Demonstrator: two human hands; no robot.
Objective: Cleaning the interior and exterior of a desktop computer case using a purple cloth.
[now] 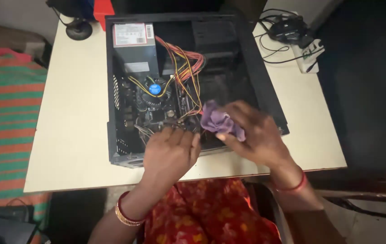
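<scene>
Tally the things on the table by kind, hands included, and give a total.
Hands: 2, left hand and right hand
Purple cloth: 1
Open computer case: 1
Power strip: 1
Round black stand base: 1
Total: 6

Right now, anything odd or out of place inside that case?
Nothing damaged or spilled. The open computer case lies on its side, cables loosely bundled. The right hand holds a purple cloth; the left hand rests inside.
</scene>
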